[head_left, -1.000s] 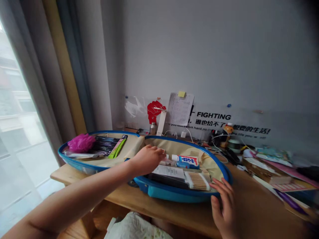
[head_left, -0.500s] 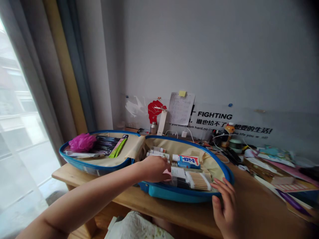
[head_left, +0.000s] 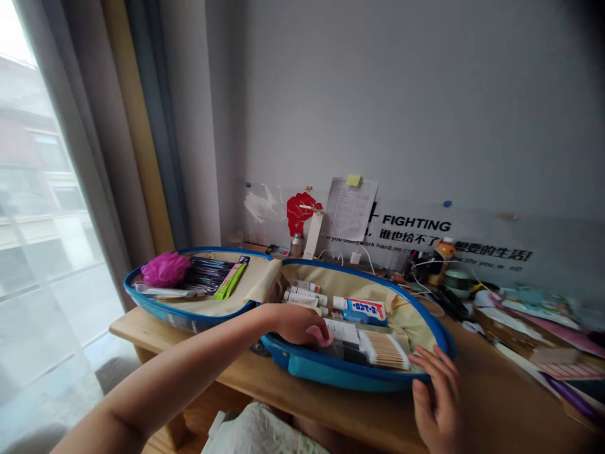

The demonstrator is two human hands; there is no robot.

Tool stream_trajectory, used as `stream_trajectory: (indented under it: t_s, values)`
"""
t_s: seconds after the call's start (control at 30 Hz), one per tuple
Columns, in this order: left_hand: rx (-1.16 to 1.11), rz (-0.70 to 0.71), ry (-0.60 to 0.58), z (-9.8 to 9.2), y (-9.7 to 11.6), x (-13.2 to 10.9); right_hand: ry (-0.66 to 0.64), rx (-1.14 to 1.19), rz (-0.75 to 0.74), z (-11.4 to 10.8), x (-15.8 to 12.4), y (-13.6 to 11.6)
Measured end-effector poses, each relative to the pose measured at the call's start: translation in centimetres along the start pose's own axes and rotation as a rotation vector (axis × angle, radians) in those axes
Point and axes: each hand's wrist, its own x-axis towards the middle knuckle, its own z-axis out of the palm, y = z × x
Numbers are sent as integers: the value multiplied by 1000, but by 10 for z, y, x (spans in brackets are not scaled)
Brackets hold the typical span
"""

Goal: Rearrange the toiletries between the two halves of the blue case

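My left hand [head_left: 301, 325] reaches into the right half of an open blue suitcase [head_left: 359, 377], its fingers closed around a small pink item [head_left: 323, 337] whose kind I cannot make out. Around it lie several white tubes [head_left: 305, 296], a toothpaste tube [head_left: 366, 307], a blue item [head_left: 354, 317], a white box [head_left: 343, 330] and a pack of cotton swabs [head_left: 385, 350]. My right hand [head_left: 438, 394] is open at the suitcase's right end, fingers spread and touching the rim beside the swabs.
In the suitcase's left half are a purple bath puff [head_left: 165, 270], dark packaged sticks [head_left: 209, 275] and a green-and-pink packet [head_left: 231, 280]. Papers and cables crowd the wooden desk [head_left: 491, 391] at right. A bottle [head_left: 443, 260] stands by the wall.
The view has shifted slightly, moving everything a little to the right. My left hand has curled lower beside the white box, and more of the pink item shows. My right hand stays on the rim.
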Motion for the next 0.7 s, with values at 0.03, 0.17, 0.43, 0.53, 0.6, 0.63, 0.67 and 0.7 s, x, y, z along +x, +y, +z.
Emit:
stream_trajectory:
  t_s: [0.03,0.17,0.43,0.53,0.6,0.63,0.67,0.7]
  values:
    - [-3,-2,24,-1,-2,-2,1,-3,0,0,0,0]
    - [-20,-118,260,-14,-26,-16,2,-1,-6,0,0,0]
    - [87,-937,453,-50,-136,-82,3,4,-12,0,1,0]
    - [61,-1077,329,-40,-162,-98,8,13,-6,0,2,1]
    - [43,-1126,269,-30,-172,-102,2,13,-9,0,1,2]
    - [38,-1142,251,-24,-175,-102,-4,11,-10,0,1,2]
    - [35,-1153,240,-19,-178,-102,-8,7,-11,0,0,3]
    - [32,-1162,233,-15,-181,-101,-8,5,-10,0,0,3]
